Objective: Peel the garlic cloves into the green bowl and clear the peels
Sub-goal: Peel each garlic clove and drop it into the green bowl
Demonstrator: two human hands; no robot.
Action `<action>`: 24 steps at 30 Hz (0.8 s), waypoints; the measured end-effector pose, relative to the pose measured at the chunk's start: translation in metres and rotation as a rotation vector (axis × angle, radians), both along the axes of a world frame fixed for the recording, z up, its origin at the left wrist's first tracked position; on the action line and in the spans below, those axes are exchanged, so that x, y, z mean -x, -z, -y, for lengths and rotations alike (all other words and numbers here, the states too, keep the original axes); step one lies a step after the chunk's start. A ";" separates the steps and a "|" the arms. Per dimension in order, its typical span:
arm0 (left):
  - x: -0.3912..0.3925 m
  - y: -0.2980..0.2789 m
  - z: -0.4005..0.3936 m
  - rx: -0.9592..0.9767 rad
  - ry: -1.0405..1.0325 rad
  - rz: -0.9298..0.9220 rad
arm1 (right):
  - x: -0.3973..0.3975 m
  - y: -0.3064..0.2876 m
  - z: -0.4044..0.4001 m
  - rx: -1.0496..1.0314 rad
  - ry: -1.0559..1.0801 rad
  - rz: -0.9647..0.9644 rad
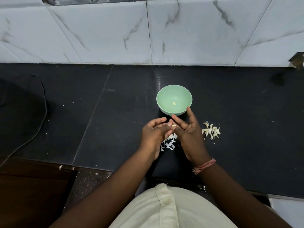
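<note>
Head view: both hands pinch one garlic clove (223, 126) just below the green bowl (166, 111).
Left hand (154, 134) and right hand (189, 134) meet thumb-to-thumb on it, right fingers splayed; clove mostly hidden. One peeled clove (174, 103) in smooth round bowl; papery peels (169, 144) partly under hands; unpeeled cloves (211, 131) right, on black counter (115, 129).

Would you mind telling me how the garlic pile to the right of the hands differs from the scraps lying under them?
The unpeeled cloves are plump, curved and tailed; the peels are thin flat flakes. The cloves lie beside the right hand, fully visible; the peels lie between both wrists, partly hidden by the left hand. Both are whitish, on the black counter.
</note>
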State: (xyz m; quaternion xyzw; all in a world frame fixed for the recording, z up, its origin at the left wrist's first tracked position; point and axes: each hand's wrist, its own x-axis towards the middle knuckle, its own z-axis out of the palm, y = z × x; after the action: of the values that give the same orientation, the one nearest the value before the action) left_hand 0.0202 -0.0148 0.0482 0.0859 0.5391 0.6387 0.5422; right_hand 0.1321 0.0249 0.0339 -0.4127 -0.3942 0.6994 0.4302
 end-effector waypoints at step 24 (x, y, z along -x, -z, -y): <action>0.014 -0.004 -0.011 -0.245 0.094 -0.359 | -0.005 -0.018 -0.017 0.247 0.075 -0.138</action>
State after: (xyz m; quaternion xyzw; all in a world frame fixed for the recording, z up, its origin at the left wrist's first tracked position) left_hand 0.0062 -0.0035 0.0522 0.2886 0.5410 0.6477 0.4523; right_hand 0.1373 0.0419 0.0517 -0.4280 -0.2590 0.7526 0.4282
